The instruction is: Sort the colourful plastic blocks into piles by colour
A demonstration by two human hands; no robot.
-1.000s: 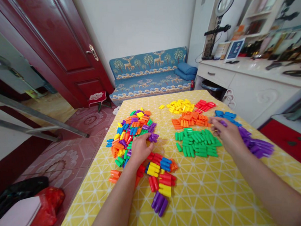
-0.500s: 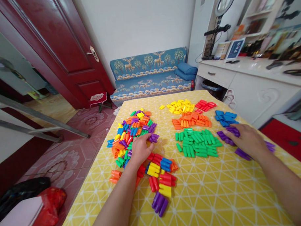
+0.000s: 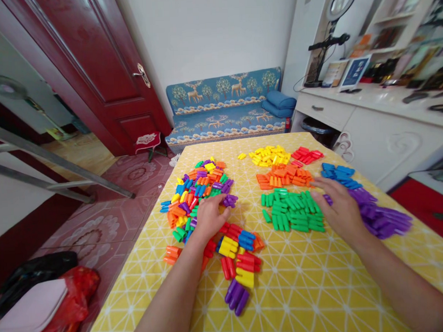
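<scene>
My left hand [image 3: 209,217] rests at the right edge of a mixed pile of plastic building pieces [image 3: 186,195]. Its index fingertip touches a purple piece [image 3: 230,200], thumb apart below; the other fingers are mostly hidden. My right hand [image 3: 340,209] hovers between the green pieces [image 3: 294,211] and the purple heap [image 3: 385,218], fingers extended and thumb apart. A bit of purple shows behind that hand. Orange pieces [image 3: 284,176] lie just past its fingertips, with blue pieces [image 3: 340,175] behind it.
Yellow pieces [image 3: 270,156] and red pieces [image 3: 307,155] form groups at the table's far side. Several loose mixed pieces, including a yellow one [image 3: 228,247], lie nearer me. A patterned cloth covers the table [image 3: 291,289]. Beyond stands a blue sofa [image 3: 225,115]; a white dresser [image 3: 380,124] is right.
My right hand has let go of purple pieces, which now lie spread in the heap, and has moved left toward the green group. My left hand stays by the mixed pile.
</scene>
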